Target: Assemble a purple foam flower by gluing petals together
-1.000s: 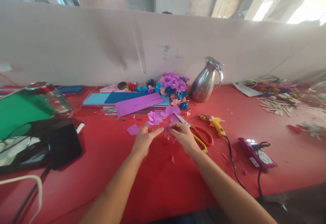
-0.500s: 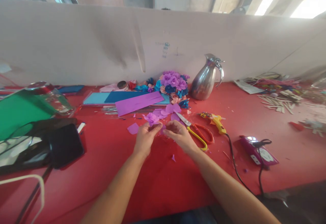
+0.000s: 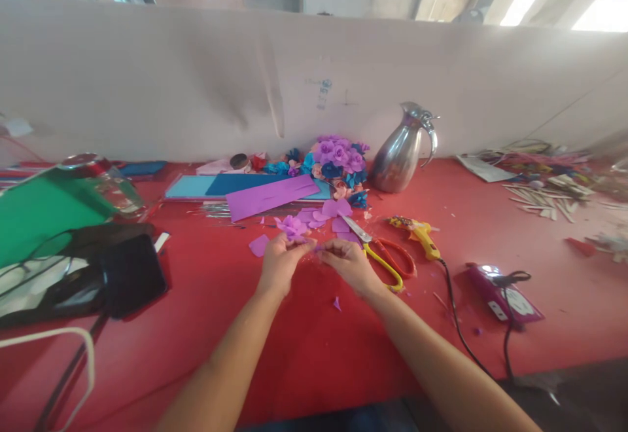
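Note:
My left hand (image 3: 279, 263) and my right hand (image 3: 349, 263) meet fingertip to fingertip over the red table. Both are closed, pinching a small purple paper petal (image 3: 316, 247) between them; the fingers cover most of it. A ruffled purple paper flower (image 3: 291, 225) shows just beyond my left fingers, and whether that hand also grips it is hidden. Loose purple petals (image 3: 314, 216) lie behind the hands, and a single petal (image 3: 258, 245) lies left of them. Close to my right hand rest scissors (image 3: 392, 260) with red and yellow handles, blades pointing away.
A yellow glue gun (image 3: 419, 235) lies right, its cord near a purple power box (image 3: 505, 294). Behind are a purple paper strip (image 3: 272, 198), a bunch of paper flowers (image 3: 338, 154) and a steel jug (image 3: 402, 150). A phone (image 3: 135, 276) and glass jar (image 3: 115, 186) are left.
My fingertips have shifted slightly on the petal, which now appears as a thinner sliver between them. The view has turned a little left. Surrounding objects stay put.

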A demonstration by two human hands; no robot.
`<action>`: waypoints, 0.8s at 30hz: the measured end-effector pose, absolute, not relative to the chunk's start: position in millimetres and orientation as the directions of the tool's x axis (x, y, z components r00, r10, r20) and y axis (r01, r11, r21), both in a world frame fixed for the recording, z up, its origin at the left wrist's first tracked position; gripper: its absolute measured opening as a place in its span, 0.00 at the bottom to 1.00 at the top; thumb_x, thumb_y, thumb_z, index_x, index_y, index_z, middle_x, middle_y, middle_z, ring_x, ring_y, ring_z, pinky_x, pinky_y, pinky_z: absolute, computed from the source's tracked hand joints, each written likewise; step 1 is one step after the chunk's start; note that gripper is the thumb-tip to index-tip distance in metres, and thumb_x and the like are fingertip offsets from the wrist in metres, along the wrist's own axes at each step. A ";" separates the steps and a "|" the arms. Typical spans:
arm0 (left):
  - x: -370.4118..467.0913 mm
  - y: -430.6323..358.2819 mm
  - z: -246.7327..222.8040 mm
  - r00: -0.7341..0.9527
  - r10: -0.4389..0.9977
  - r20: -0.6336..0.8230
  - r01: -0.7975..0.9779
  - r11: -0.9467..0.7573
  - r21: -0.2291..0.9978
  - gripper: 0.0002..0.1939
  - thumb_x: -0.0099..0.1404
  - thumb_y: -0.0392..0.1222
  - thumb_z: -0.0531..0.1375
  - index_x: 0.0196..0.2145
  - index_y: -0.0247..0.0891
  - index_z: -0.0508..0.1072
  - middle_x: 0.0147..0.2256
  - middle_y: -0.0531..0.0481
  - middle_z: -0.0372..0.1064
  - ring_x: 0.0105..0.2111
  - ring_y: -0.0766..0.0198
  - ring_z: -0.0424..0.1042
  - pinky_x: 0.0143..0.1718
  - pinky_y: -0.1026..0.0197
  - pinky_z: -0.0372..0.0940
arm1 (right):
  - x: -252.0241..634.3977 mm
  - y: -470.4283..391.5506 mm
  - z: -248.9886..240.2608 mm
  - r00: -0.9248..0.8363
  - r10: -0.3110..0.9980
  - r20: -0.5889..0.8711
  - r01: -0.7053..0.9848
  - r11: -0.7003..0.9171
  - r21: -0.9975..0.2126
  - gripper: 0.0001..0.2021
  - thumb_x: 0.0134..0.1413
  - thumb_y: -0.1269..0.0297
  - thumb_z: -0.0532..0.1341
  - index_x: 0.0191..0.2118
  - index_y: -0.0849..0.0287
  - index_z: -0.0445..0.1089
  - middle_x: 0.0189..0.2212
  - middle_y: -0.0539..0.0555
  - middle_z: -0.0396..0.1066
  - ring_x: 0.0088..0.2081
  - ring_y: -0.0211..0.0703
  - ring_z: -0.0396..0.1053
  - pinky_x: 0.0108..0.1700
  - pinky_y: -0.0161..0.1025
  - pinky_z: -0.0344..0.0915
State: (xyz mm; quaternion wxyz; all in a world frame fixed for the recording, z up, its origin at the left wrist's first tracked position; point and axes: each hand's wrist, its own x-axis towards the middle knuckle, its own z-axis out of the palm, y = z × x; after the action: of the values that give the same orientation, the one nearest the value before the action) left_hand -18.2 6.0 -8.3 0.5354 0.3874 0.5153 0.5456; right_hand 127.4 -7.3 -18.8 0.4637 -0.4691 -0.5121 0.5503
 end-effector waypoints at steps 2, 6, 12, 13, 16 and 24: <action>-21.0 8.0 -6.6 -0.167 0.974 -0.155 -0.225 0.115 0.968 0.17 0.41 0.39 0.71 0.31 0.35 0.75 0.28 0.51 0.75 0.30 0.65 0.71 0.37 0.62 0.63 | 128.3 -7.8 -18.3 -0.127 0.991 -0.053 -0.019 -0.055 -0.998 0.08 0.43 0.60 0.64 0.28 0.59 0.72 0.22 0.48 0.69 0.26 0.36 0.65 0.31 0.35 0.60; -22.6 7.6 0.7 -0.158 0.964 -0.213 -0.297 0.159 0.941 0.20 0.39 0.39 0.71 0.34 0.35 0.76 0.24 0.55 0.71 0.21 0.72 0.62 0.27 0.65 0.56 | 128.6 -8.1 -17.2 -0.086 0.996 -0.023 -0.031 -0.026 -0.999 0.11 0.44 0.59 0.64 0.34 0.59 0.71 0.26 0.49 0.71 0.28 0.37 0.66 0.32 0.36 0.61; -16.8 4.1 2.5 -0.077 0.960 -0.270 -0.299 0.236 0.924 0.21 0.36 0.37 0.72 0.31 0.34 0.76 0.26 0.52 0.72 0.23 0.71 0.64 0.26 0.65 0.55 | 125.7 -8.3 -17.8 -0.133 0.991 -0.016 0.040 -0.011 -0.999 0.11 0.47 0.55 0.64 0.30 0.59 0.70 0.22 0.50 0.71 0.24 0.36 0.65 0.28 0.35 0.60; -17.2 4.7 2.1 -0.091 0.959 -0.269 -0.290 0.233 0.928 0.21 0.36 0.37 0.72 0.31 0.34 0.76 0.26 0.52 0.72 0.22 0.72 0.63 0.25 0.66 0.54 | 125.8 -8.6 -17.4 -0.135 0.990 -0.032 0.054 -0.025 -0.998 0.11 0.48 0.56 0.63 0.28 0.59 0.70 0.19 0.48 0.69 0.21 0.36 0.63 0.27 0.35 0.58; -21.8 8.1 1.4 -0.128 0.958 -0.256 -0.285 0.211 0.935 0.21 0.35 0.38 0.72 0.31 0.34 0.76 0.24 0.54 0.71 0.18 0.76 0.55 0.22 0.66 0.48 | 126.8 -9.5 -15.8 -0.100 0.994 -0.049 0.050 -0.044 -0.998 0.11 0.48 0.56 0.62 0.26 0.59 0.69 0.15 0.47 0.67 0.19 0.34 0.61 0.24 0.34 0.54; -27.2 8.8 0.8 -0.050 0.971 -0.236 -0.197 0.222 0.955 0.25 0.44 0.57 0.69 0.32 0.33 0.77 0.13 0.60 0.57 0.14 0.76 0.42 0.19 0.64 0.41 | 129.3 -8.1 -14.9 -0.063 0.996 -0.060 0.013 -0.060 -0.998 0.10 0.45 0.57 0.63 0.25 0.59 0.71 0.15 0.47 0.67 0.18 0.34 0.61 0.23 0.34 0.53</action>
State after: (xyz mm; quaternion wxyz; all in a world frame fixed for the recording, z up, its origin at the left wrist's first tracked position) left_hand -27.2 8.8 0.8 0.5813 0.3703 0.5225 0.5019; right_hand 129.3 -8.1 -14.9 0.4658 -0.5013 -0.5032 0.5277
